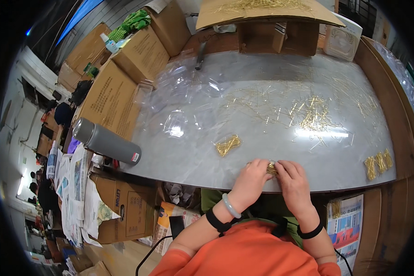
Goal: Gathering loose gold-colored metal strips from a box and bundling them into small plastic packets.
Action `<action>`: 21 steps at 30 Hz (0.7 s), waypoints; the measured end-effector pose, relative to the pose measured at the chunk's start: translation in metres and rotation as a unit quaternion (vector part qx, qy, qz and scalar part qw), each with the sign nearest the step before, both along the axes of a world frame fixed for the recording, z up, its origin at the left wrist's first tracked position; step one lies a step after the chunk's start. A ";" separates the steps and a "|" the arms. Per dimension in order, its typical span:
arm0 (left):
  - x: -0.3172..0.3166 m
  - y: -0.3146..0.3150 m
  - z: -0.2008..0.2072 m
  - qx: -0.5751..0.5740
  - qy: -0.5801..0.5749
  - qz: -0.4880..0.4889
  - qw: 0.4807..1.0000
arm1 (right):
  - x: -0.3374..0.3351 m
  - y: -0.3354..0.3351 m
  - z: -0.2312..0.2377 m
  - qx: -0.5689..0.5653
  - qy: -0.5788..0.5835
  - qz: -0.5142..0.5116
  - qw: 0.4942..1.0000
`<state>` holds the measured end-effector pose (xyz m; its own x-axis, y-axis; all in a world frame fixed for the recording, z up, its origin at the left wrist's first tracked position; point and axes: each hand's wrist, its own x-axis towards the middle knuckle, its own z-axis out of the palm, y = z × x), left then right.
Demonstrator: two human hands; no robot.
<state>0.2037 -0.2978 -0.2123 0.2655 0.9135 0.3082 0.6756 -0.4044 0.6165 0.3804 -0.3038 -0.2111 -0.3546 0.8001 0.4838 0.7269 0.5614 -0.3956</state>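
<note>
While at the near edge of the surface, clamped a gold wire bundle — between left hand and right hand fingertips.

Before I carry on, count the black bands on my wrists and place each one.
2. One black band circles the left wrist, on the elbow side of the pale bracelet; the other black band circles the right wrist. Neither seems to hide another.

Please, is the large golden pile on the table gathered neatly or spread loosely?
Spread loosely: the thin golden pieces in this pile point many ways, with others scattered on the grey tabletop.
</note>
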 end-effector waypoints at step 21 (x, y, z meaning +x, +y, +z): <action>-0.111 -0.003 0.016 -0.238 -0.422 0.202 0.851 | -0.002 0.000 -0.004 0.045 -0.010 -0.021 0.999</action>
<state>0.0932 -0.3011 -0.1967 -0.2327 0.9523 -0.1972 -0.0644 0.1872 0.9802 0.3787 -0.3036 -0.2156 -0.3310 0.7683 0.5478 0.7580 0.5623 -0.3307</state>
